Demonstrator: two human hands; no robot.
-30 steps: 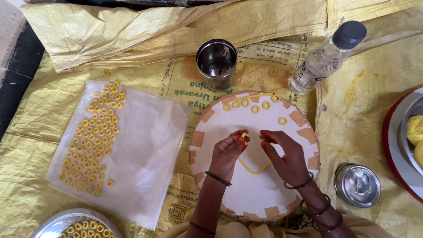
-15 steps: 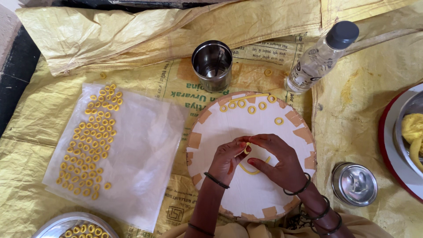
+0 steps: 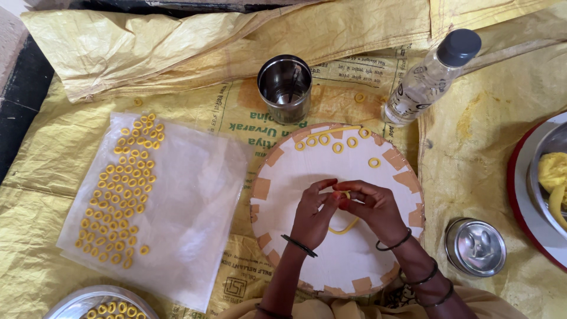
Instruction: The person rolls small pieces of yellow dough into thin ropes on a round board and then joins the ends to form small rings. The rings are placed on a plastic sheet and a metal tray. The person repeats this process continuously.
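- Far left, a clear plastic sheet is lying on the yellow tarp, with rows of little yellow dough rings sitting along its left half.
- Bottom left corner, a steel plate is poking into view, holding more of the same rings.
- Up top in the middle, a steel cup is standing upright just beyond the round white board.
- On that board, a handful of finished rings are lining up near the far edge.
- The left hand is hovering over the board's middle, fingertips pinching a thin yellow dough strand.
- The right hand is meeting it fingertip to fingertip, also gripping the strand up by the pinch; the rest of the strand is curving down onto the board between the two hands.
- Right of the board, a clear bottle with a grey cap is lying tilted on the tarp.
- Lower right, a small steel lid is resting near the board.
- Far right edge, a red-rimmed tray is holding a lump of yellow dough.
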